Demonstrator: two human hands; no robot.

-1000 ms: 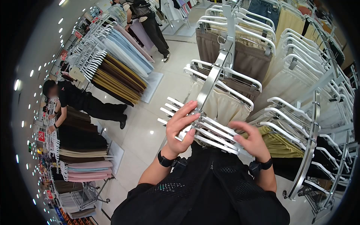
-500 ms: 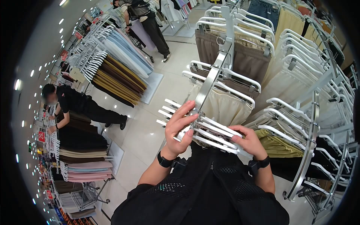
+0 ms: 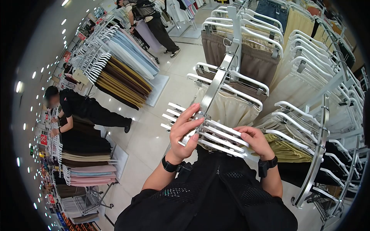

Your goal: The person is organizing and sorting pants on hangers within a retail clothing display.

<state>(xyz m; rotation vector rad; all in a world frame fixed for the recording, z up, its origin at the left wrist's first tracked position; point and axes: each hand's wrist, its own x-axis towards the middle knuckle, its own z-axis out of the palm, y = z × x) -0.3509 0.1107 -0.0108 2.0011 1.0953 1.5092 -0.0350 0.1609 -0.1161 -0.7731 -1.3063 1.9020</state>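
Note:
Several white clothes hangers (image 3: 221, 140) hang close together at the front end of a metal display rail (image 3: 213, 92). My left hand (image 3: 184, 133) is curled over the rail's end and the middle of these hangers, its thumb near the rail tip. At their right side my right hand (image 3: 257, 141) has its fingers bent around the end of a hanger. The garments below these hangers are mostly hidden by my hands and body. Just behind hang cream trousers (image 3: 231, 106), on the same rail.
Brown trousers (image 3: 246, 54) hang farther back. To the right, a curved rail (image 3: 318, 154) carries more hangers, with olive trousers (image 3: 289, 148) among them. Across the aisle, a person in black (image 3: 88, 107) stands at a rack. Another person (image 3: 156, 29) is farther back by a cart.
My right hand has shifted slightly right along the hanger ends, its fingers bending differently. My left hand stays in place. The far person's feet have moved right.

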